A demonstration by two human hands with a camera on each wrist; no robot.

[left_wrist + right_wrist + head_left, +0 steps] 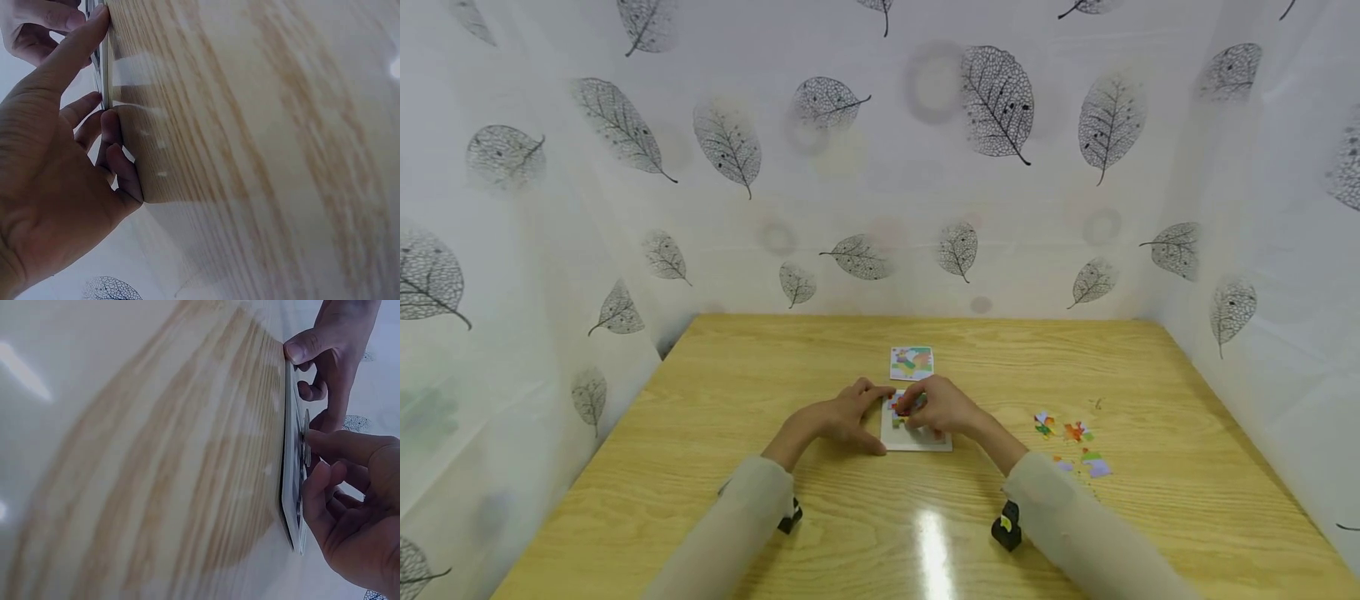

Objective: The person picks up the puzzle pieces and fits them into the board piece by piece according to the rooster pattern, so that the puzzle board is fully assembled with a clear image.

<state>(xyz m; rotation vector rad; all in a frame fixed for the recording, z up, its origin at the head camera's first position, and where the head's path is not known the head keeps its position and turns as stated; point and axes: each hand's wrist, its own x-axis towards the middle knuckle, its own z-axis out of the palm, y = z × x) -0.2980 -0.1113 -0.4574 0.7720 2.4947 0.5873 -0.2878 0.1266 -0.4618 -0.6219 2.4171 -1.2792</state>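
A small white puzzle board (917, 446) lies flat on the wooden table, partly filled with colourful jigsaw pieces along its far side. My left hand (838, 417) spreads along the board's left edge, thumb at the near corner and index finger at the far one. In the right wrist view a thin puzzle piece (307, 453) stands on edge over the board, pinched by my right hand (951, 408). That hand's other fingers rest close over the board and hide part of it. The picture on the pinched piece is hidden by my fingers.
Just beyond the board lies a square picture card (912, 362). Several loose puzzle pieces (1096, 464) are scattered to the right, beside my right forearm. A leaf-print curtain (880, 183) encloses the table's back and sides.
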